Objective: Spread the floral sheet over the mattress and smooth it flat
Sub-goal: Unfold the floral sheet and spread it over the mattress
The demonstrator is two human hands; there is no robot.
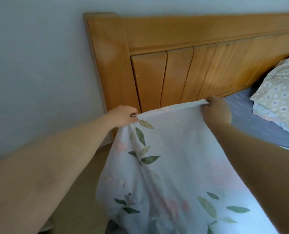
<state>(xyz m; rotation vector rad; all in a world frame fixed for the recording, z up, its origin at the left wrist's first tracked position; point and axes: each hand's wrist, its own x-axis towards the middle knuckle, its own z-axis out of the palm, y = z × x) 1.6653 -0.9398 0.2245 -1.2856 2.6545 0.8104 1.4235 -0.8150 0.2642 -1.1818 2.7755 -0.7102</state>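
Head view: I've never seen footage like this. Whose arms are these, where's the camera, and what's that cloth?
No machine here: a person wears a camera on the head, looking down at their own arms. The left hand and right hand each grip the top edge of a floral sheet, stretched between them before the wooden headboard. The rest hangs down towards the camera. On the right lies a grey mattress, bare there, with a patterned pillow on it.

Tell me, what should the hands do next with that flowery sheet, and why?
Probably lower the edge onto the mattress by the headboard. The left hand and right hand both grip the top edge of the floral sheet, taut in the air, and the grey mattress beside it lies bare, so the cloth is not yet laid down.
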